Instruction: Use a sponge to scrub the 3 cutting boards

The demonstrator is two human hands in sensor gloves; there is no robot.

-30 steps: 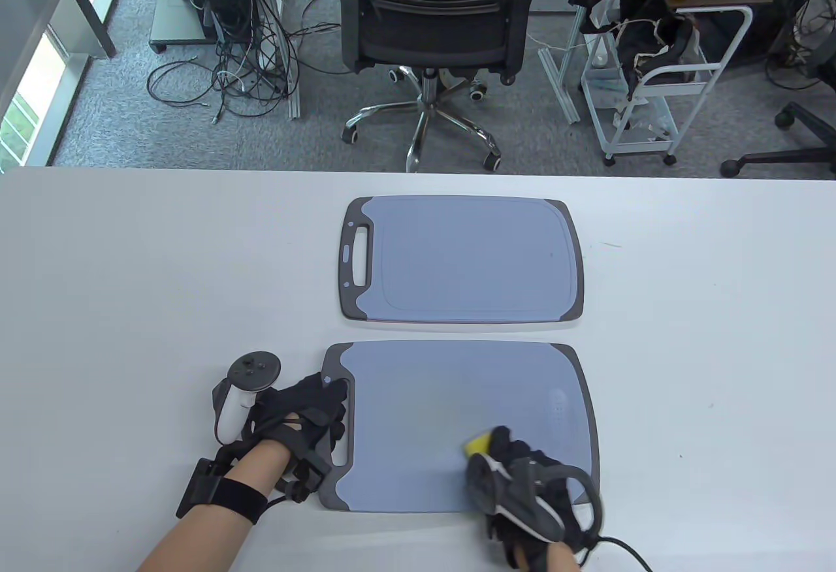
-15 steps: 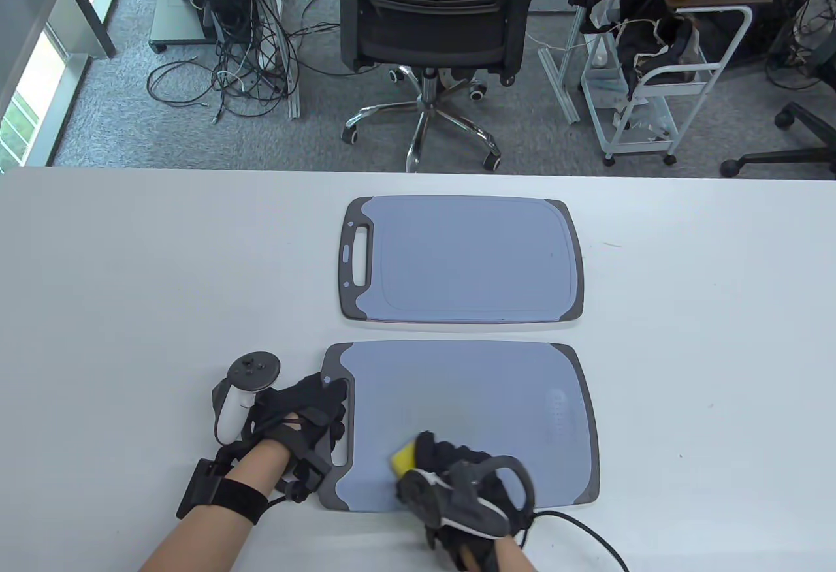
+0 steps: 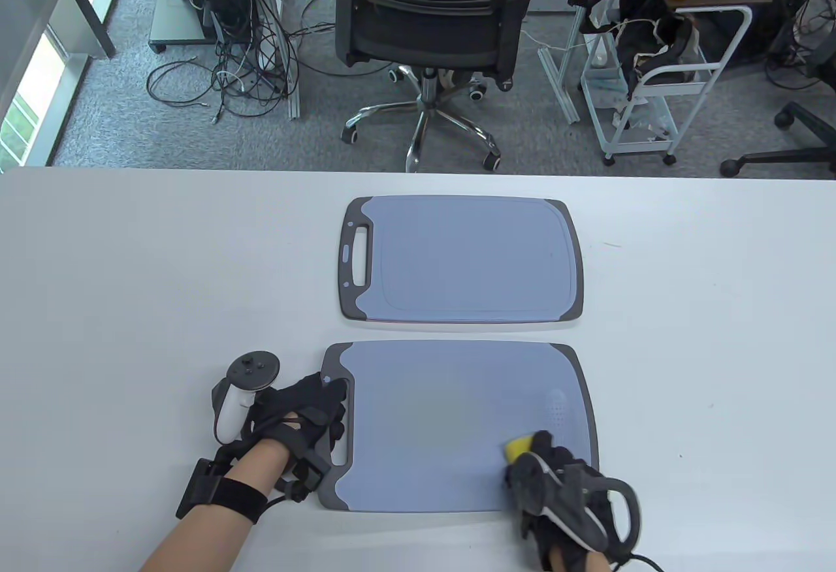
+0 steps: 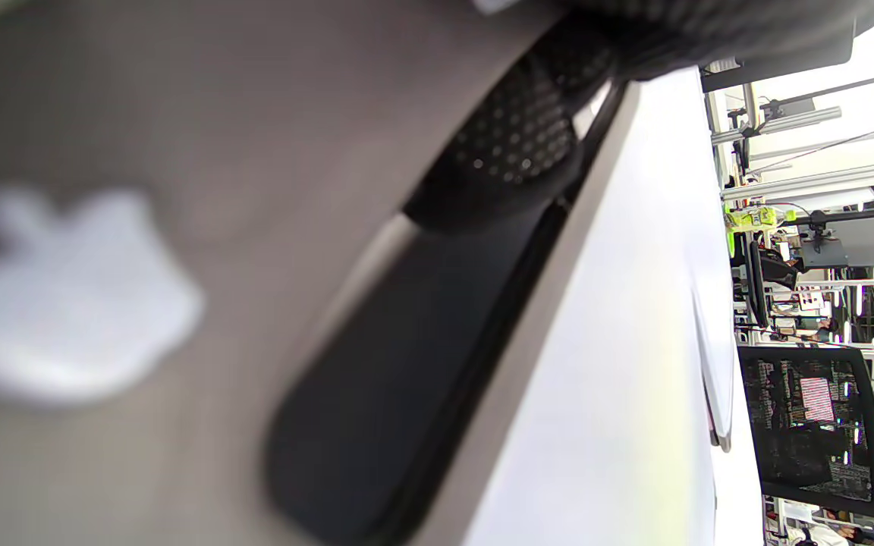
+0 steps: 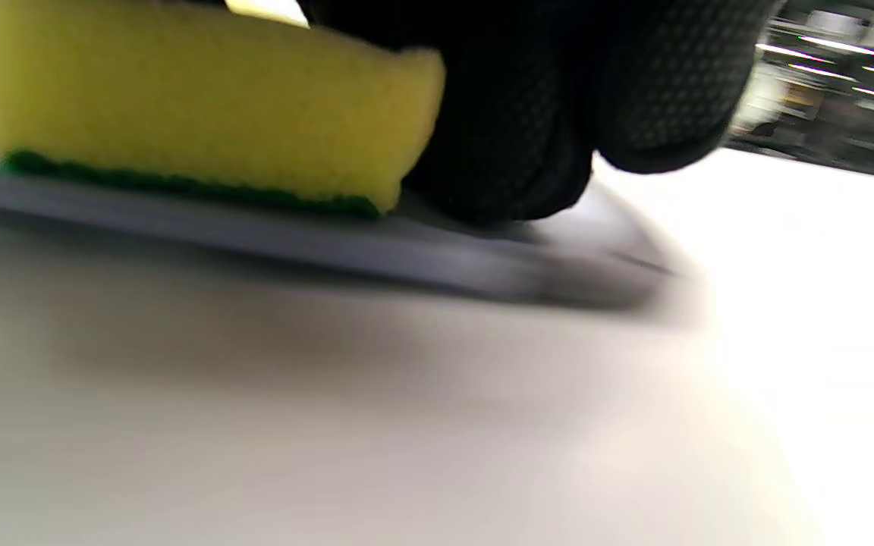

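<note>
Two blue-grey cutting boards lie on the white table (image 3: 130, 285). The near board (image 3: 444, 415) is in front of me and the far board (image 3: 470, 258) is behind it. A thin edge under the far board hints at another board; I cannot tell. My left hand (image 3: 330, 415) holds the near board's dark handle end, with a fingertip (image 4: 513, 152) at the handle slot (image 4: 376, 394). My right hand (image 3: 542, 451) grips a yellow sponge (image 3: 519, 446) and presses it on the board's near right part. The sponge (image 5: 179, 98) has its green side down on the board (image 5: 331, 243).
An office chair (image 3: 431, 17) stands beyond the table's far edge, a white trolley (image 3: 653, 89) to its right and cables (image 3: 228, 76) on the floor at left. The far board's edge (image 4: 714, 356) shows in the left wrist view.
My right hand slid the sponge left along the near board's front part, then back right to the near right corner. The left hand and both boards stayed put.
</note>
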